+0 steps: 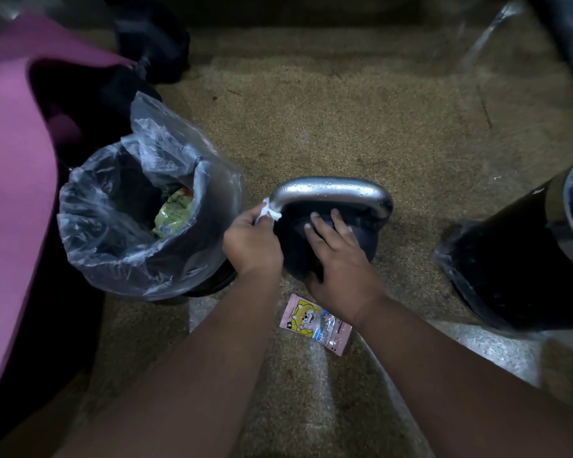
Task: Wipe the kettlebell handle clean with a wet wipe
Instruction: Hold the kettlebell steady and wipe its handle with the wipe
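Note:
A dark kettlebell (361,239) stands on the speckled floor at centre. Its silver handle (331,190) arches over the top and carries water droplets. My left hand (252,241) is shut on a bunched white wet wipe (269,211), which is pressed against the handle's left leg. My right hand (338,259) lies flat on the kettlebell's body, fingers spread under the handle, thumb down the near side. A pink wet wipe packet (315,323) lies on the floor just below the kettlebell, partly under my right wrist.
A bin lined with clear plastic (90,233) stands left of the kettlebell, a green wrapper (174,211) inside. A black cylindrical bin (523,259) stands at the right. A purple mat (10,193) covers the left edge. Dark bags (153,38) sit at the back.

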Tool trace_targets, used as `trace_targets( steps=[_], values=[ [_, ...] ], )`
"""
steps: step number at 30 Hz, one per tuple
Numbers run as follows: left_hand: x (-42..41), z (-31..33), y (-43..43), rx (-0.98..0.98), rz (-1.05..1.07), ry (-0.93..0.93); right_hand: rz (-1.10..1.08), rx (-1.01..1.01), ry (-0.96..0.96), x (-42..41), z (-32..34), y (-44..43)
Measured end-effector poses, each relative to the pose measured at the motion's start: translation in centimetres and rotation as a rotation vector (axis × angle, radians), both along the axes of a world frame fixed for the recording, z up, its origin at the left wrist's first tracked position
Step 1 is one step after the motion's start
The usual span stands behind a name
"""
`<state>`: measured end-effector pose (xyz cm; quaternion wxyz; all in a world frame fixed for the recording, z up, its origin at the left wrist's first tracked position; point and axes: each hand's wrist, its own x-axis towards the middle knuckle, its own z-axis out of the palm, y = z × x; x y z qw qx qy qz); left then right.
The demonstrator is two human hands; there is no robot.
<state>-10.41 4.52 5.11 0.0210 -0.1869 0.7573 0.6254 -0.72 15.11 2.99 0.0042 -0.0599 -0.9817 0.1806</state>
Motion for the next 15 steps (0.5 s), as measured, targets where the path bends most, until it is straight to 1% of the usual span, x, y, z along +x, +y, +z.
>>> trace_targets(
  steps=[1,5,10,15],
  values=[
    [0.1,-0.1,-0.1,-0.005,0.003,-0.008,-0.002,0.005,-0.003,0.0,0.0,0.0],
    [0.1,0.6,0.1,0.002,-0.005,0.083,-0.008,0.014,0.007,-0.1,-0.3,0.1],
    [0.3,0.0,-0.2,-0.058,-0.008,-0.023,-0.017,0.039,0.013,-0.1,-0.4,-0.1],
    [0.4,0.9,-0.2,-0.007,0.004,0.034,-0.081,0.103,0.118,-0.9,0.1,-0.4]
  ],
)
